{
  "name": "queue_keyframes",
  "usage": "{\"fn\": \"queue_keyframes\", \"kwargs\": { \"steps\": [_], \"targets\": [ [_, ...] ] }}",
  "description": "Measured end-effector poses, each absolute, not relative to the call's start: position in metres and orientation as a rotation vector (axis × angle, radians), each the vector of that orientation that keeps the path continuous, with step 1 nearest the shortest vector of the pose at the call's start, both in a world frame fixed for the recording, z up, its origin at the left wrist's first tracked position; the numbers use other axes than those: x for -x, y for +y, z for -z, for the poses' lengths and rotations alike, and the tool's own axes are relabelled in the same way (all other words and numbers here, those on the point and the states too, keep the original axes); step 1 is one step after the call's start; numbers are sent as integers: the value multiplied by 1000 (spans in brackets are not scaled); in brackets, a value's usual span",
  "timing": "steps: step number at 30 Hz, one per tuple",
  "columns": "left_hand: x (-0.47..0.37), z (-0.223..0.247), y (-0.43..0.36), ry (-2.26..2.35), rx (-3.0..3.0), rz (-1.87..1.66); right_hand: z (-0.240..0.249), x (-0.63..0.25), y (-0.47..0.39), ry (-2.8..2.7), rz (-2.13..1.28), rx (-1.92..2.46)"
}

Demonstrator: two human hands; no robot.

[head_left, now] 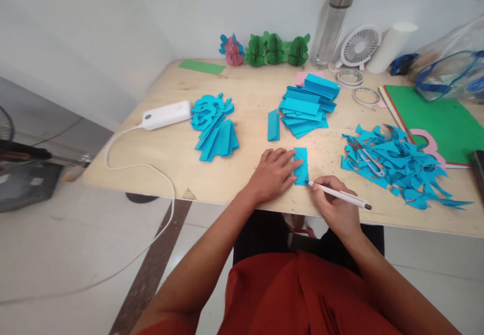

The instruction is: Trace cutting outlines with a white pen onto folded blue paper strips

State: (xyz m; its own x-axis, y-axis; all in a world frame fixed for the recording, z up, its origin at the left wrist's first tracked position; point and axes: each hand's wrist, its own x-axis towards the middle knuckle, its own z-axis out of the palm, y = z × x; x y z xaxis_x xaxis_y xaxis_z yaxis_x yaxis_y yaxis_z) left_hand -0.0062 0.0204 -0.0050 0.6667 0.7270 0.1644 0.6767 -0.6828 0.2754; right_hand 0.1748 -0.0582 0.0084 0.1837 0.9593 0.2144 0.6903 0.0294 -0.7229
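A small blue paper rectangle [301, 159] lies flat near the table's front edge, with faint pen lines on it. My left hand [273, 173] rests flat with fingers spread, its fingertips on the paper's left side. In my right hand [337, 206] a white pen [342, 195] is pinched, its tip at the paper's lower right edge. Just beyond stands a single folded blue paper piece [273, 125], and behind it a heap of folded blue papers [302, 106]. Blue paper scraps [408, 169] are piled to the right, with scissors [368, 159] lying on them.
Blue cut-outs [212, 111] and fanned strips [219, 141] lie left, beside a white power strip [168, 114] with a trailing cable. Green paper figures [275, 49], a bottle [330, 30], a small fan [360, 46] and tape rolls [365, 96] stand behind. Green sheets [438, 118] lie right.
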Motion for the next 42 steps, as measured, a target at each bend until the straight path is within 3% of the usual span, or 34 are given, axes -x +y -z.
{"fn": "queue_keyframes", "kwargs": {
  "steps": [30,42],
  "targets": [
    [6,5,20,1143,-2685,-396,-5,-175,-60,-1389,-496,1669],
    [6,3,20,1150,-2670,-400,-11,-161,-61,-1651,-490,1626]
  ]
}}
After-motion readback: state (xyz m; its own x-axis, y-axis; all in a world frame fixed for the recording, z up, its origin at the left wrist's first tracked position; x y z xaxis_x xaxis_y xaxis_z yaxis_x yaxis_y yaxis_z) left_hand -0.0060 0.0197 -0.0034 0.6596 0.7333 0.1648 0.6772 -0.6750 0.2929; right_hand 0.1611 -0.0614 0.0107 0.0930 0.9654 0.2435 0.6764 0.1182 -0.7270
